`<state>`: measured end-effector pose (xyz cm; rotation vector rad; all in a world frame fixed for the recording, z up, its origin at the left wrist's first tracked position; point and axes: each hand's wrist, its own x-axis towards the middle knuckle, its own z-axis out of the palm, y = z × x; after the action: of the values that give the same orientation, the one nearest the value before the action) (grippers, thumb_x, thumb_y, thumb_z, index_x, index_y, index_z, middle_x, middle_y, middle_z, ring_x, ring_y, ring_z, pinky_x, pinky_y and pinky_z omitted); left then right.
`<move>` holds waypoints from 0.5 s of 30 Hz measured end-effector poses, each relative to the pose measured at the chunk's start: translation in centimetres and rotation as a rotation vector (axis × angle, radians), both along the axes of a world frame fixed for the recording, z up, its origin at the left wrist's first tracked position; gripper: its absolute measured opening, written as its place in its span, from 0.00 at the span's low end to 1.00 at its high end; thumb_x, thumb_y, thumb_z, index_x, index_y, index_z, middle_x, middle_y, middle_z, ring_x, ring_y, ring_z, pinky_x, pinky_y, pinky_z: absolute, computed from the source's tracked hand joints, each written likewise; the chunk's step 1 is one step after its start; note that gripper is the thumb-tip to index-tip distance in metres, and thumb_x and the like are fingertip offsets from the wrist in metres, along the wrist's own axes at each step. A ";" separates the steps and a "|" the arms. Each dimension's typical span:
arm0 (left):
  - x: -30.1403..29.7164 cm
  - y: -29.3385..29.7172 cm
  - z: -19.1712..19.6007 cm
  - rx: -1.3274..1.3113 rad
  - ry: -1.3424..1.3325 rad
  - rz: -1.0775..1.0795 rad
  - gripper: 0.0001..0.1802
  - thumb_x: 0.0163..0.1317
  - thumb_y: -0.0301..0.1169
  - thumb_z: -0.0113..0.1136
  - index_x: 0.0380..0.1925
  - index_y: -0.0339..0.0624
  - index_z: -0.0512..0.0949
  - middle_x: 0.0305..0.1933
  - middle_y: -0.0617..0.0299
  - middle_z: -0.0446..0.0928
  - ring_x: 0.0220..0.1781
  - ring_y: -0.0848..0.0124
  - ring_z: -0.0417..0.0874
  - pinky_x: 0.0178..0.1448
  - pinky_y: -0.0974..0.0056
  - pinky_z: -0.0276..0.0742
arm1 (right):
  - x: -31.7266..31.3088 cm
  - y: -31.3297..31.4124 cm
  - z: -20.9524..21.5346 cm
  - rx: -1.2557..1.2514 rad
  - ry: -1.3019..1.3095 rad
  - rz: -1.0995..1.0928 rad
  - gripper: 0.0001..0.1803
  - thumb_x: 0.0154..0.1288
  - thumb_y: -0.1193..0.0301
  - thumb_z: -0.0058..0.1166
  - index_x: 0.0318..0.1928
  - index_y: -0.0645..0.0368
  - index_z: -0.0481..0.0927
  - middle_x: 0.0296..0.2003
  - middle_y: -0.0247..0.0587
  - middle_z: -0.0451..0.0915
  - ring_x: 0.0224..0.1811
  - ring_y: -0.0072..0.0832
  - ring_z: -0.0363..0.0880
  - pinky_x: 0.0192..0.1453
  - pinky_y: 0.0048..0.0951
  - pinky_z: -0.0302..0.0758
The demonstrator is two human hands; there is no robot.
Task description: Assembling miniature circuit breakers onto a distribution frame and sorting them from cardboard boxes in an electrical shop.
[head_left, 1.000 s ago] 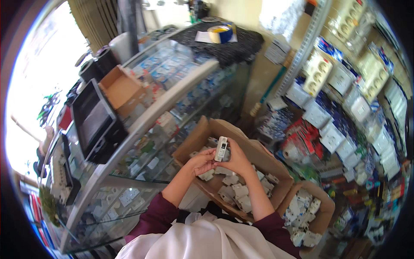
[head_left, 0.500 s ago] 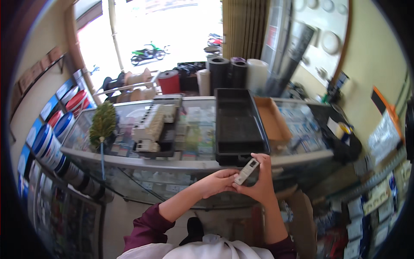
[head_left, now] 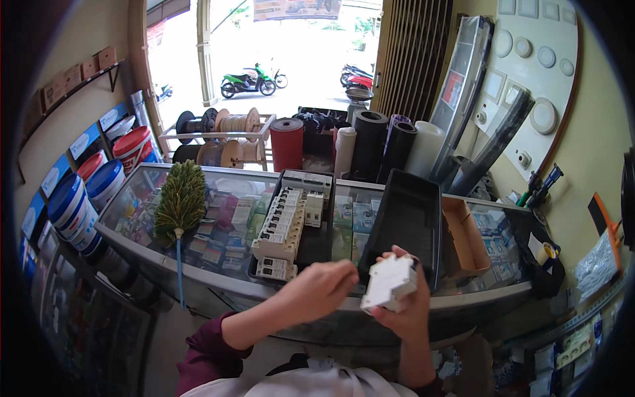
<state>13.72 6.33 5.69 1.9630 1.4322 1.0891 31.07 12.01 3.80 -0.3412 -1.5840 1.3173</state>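
In my right hand (head_left: 409, 317) is a white miniature circuit breaker (head_left: 390, 281), its broad side turned up and its dark end toward the thumb side. My left hand (head_left: 321, 288) hovers just left of it, apart from it, with curled fingers; whatever they may hold is hidden. Past my left hand, a black tray (head_left: 309, 250) bears a row of white circuit breakers (head_left: 283, 221), with a few more at its near end and right side. A second black tray (head_left: 407, 212) lies beyond my right hand, no breakers visible in it.
Both trays rest on a glass display counter (head_left: 225, 264). An open cardboard box (head_left: 463, 238) sits right of the second tray, a green duster (head_left: 180, 205) at the left. Rolls of sheeting (head_left: 368, 142) and cable spools (head_left: 235, 122) stand behind the counter. Paint buckets (head_left: 73, 205) line the left.
My left hand has come off the breaker and moved up a little. My right hand has turned the breaker so its broad side shows. The view has shifted, showing more of the counter.
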 end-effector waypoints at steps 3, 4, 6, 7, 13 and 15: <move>-3.6 1.2 0.2 0.161 0.035 0.141 0.10 0.62 0.31 0.50 0.32 0.33 0.71 0.22 0.49 0.72 0.24 0.54 0.74 0.30 0.59 0.70 | -4.7 0.8 -1.2 -0.045 0.026 0.062 0.45 0.37 0.69 0.72 0.57 0.65 0.61 0.51 0.44 0.67 0.54 0.29 0.67 0.59 0.31 0.64; -4.8 1.5 0.4 0.201 0.031 0.179 0.10 0.62 0.31 0.50 0.31 0.33 0.70 0.21 0.49 0.72 0.23 0.55 0.74 0.29 0.60 0.69 | -6.0 1.4 -2.2 0.008 -0.002 0.009 0.44 0.37 0.69 0.72 0.56 0.65 0.62 0.50 0.44 0.67 0.53 0.30 0.68 0.58 0.31 0.65; -6.9 1.6 0.9 0.125 0.025 0.197 0.09 0.62 0.30 0.50 0.32 0.34 0.71 0.22 0.54 0.73 0.24 0.64 0.75 0.30 0.64 0.71 | -7.3 1.9 -2.7 0.063 -0.033 -0.046 0.42 0.38 0.68 0.71 0.55 0.65 0.63 0.49 0.44 0.67 0.53 0.30 0.68 0.57 0.31 0.66; -7.8 1.7 1.3 0.048 0.020 0.221 0.08 0.63 0.29 0.50 0.33 0.34 0.72 0.22 0.59 0.74 0.25 0.73 0.77 0.31 0.69 0.72 | -7.4 1.7 -2.4 0.170 -0.153 -0.199 0.43 0.38 0.70 0.71 0.56 0.66 0.63 0.49 0.43 0.68 0.52 0.28 0.68 0.56 0.29 0.66; -12.7 2.4 2.6 0.022 -0.054 0.250 0.09 0.64 0.29 0.48 0.35 0.34 0.72 0.24 0.64 0.73 0.26 0.78 0.74 0.32 0.72 0.72 | -6.6 0.1 -1.9 0.260 -0.342 -0.484 0.42 0.37 0.67 0.71 0.55 0.64 0.64 0.44 0.45 0.68 0.49 0.35 0.69 0.51 0.32 0.68; -13.4 2.9 2.5 0.045 -0.069 0.243 0.09 0.63 0.30 0.49 0.34 0.34 0.73 0.25 0.62 0.74 0.27 0.77 0.74 0.33 0.71 0.72 | -6.3 -0.1 -2.1 0.044 -0.139 -0.532 0.42 0.37 0.69 0.71 0.55 0.63 0.64 0.46 0.45 0.67 0.50 0.34 0.68 0.52 0.36 0.69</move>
<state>0.28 9.21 8.19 1.7960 1.6532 1.2916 24.80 11.90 1.66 -0.7806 -1.4932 0.8598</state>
